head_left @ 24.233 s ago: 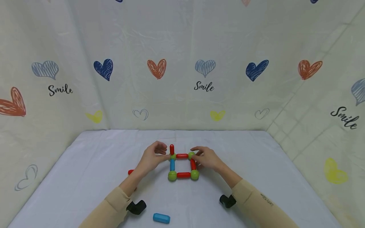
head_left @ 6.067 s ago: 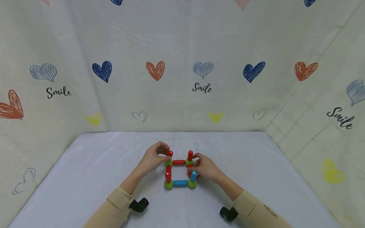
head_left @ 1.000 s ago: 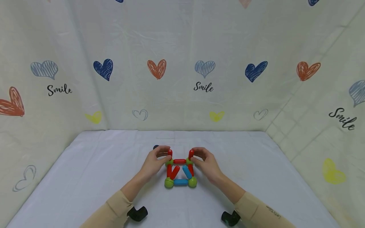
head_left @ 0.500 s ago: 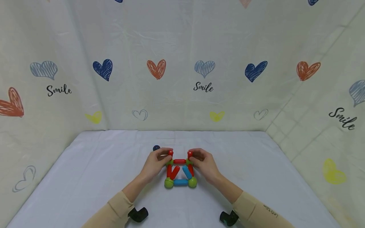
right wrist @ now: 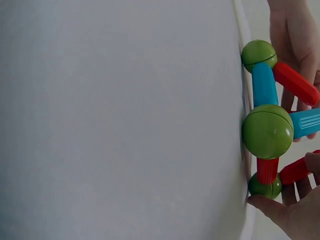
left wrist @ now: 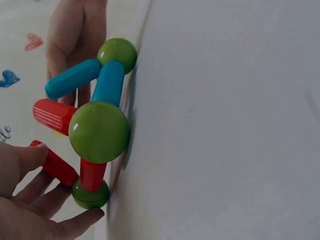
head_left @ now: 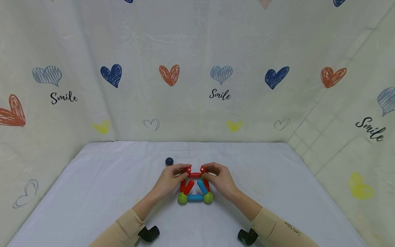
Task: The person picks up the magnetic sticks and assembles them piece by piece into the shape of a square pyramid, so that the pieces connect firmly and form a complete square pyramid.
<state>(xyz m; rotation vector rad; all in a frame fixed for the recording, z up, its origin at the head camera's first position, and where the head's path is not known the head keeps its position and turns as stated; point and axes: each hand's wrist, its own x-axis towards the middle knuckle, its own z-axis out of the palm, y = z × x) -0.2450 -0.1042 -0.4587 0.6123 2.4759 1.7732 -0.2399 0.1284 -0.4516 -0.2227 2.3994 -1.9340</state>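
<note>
A square frame of magnetic sticks and green balls lies on the white table. Its front side is a blue stick (head_left: pixel 195 198) between two green balls; its back side is a red stick (head_left: pixel 194 175). My left hand (head_left: pixel 168 179) pinches the leaning red stick (left wrist: pixel 59 166) at the far left corner, one fingertip at the green ball (left wrist: pixel 90 194) under it. On the far right, my right hand (head_left: pixel 221 179) pinches another leaning red stick (right wrist: pixel 295 171) by its ball (right wrist: pixel 265 186). From the front corners a red stick (head_left: pixel 189 187) and a blue stick (head_left: pixel 202 186) lean inward.
A dark blue ball (head_left: pixel 169 161) rests on the table (head_left: pixel 123 164) behind my left hand. Black wrist-worn devices (head_left: pixel 149 234) show under both sleeves. A cloth backdrop (head_left: pixel 197 113) with printed hearts stands beyond the table's back edge.
Over the last second, both hands have tipped the far red sticks inward, and the dark blue ball has come into full view. Six seconds ago the front sticks stood upright; now they lean inward.
</note>
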